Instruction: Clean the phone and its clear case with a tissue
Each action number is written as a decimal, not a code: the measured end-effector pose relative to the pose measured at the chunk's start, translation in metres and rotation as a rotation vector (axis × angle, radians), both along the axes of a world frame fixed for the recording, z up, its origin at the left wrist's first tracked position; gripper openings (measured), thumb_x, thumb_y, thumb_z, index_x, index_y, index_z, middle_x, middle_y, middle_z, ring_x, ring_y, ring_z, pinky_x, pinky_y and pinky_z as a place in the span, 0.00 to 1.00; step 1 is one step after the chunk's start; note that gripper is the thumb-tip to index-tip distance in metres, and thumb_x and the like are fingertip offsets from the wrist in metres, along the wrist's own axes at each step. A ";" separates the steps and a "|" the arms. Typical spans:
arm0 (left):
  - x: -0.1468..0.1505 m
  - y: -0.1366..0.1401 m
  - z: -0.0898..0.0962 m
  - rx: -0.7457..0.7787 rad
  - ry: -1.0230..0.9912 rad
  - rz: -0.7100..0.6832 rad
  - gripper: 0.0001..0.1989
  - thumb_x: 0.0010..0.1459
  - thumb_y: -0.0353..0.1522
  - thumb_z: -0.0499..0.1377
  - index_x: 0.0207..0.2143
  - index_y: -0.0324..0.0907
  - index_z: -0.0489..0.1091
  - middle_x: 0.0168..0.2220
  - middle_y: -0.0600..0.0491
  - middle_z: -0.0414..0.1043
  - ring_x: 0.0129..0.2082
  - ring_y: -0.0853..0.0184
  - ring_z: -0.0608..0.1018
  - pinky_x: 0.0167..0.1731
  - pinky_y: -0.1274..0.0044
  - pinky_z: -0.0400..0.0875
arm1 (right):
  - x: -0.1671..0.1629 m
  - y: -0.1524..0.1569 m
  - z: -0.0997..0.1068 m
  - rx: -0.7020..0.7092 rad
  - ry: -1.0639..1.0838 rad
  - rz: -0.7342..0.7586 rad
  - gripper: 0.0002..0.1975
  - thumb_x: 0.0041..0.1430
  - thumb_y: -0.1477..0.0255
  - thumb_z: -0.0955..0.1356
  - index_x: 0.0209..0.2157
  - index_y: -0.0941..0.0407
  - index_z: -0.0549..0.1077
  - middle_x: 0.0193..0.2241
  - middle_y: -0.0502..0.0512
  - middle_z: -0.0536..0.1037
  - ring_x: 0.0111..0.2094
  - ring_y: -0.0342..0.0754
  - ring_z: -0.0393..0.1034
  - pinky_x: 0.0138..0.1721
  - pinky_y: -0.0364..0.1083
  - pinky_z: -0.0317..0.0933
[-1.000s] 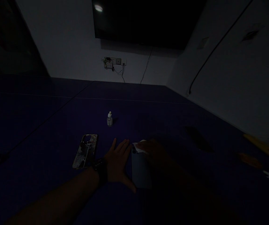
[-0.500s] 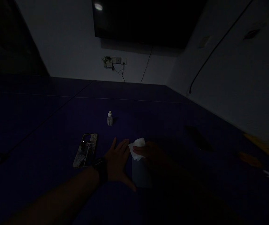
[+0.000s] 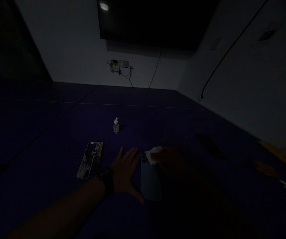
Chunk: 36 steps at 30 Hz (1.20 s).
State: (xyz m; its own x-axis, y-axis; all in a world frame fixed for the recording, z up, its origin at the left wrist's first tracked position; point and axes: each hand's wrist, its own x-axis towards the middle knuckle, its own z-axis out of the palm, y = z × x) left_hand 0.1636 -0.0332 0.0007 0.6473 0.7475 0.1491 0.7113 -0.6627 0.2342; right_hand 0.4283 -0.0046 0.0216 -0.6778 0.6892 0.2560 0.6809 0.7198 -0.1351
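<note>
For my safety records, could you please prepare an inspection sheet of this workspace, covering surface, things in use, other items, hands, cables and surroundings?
Surface: dark purple top, crossed by thin lines.
Things in use: phone lying back up; white cloth at its camera end.
Clutter: patterned phone case lying flat; dropper bottle upright; dark flat item and yellow item to the right, both too dim to identify.
Hands: left hand spread beside the phone; right hand on the cloth, grip unclear.
Cables: thin cords below the wall sockets; dark cable along the right wall.
Surroundings: large dark screen above; very dim light.
</note>
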 end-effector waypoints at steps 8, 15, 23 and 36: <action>-0.001 0.001 -0.002 0.002 0.014 -0.009 0.69 0.38 0.73 0.49 0.70 0.35 0.42 0.71 0.32 0.41 0.70 0.39 0.49 0.65 0.46 0.28 | 0.003 -0.006 0.003 -0.014 -0.090 0.020 0.23 0.59 0.77 0.64 0.54 0.49 0.75 0.55 0.56 0.77 0.52 0.58 0.66 0.53 0.61 0.56; 0.001 0.000 -0.003 0.018 0.012 0.014 0.69 0.39 0.73 0.48 0.70 0.33 0.41 0.70 0.32 0.44 0.70 0.41 0.51 0.66 0.49 0.29 | -0.007 -0.004 -0.014 0.034 -0.072 0.012 0.27 0.61 0.78 0.62 0.60 0.50 0.70 0.60 0.55 0.72 0.58 0.58 0.62 0.56 0.60 0.56; 0.001 0.001 0.000 -0.017 0.042 0.018 0.68 0.39 0.73 0.48 0.69 0.32 0.45 0.71 0.32 0.42 0.70 0.41 0.48 0.66 0.49 0.30 | 0.005 -0.002 -0.010 0.050 -0.031 0.110 0.23 0.60 0.76 0.64 0.56 0.51 0.73 0.56 0.58 0.75 0.59 0.57 0.64 0.57 0.61 0.55; 0.003 0.000 -0.001 0.015 0.041 0.046 0.68 0.38 0.73 0.47 0.68 0.32 0.49 0.71 0.32 0.43 0.71 0.40 0.46 0.66 0.50 0.31 | 0.001 0.004 -0.014 0.068 -0.015 0.176 0.18 0.59 0.73 0.67 0.52 0.56 0.75 0.51 0.63 0.78 0.55 0.58 0.68 0.59 0.64 0.56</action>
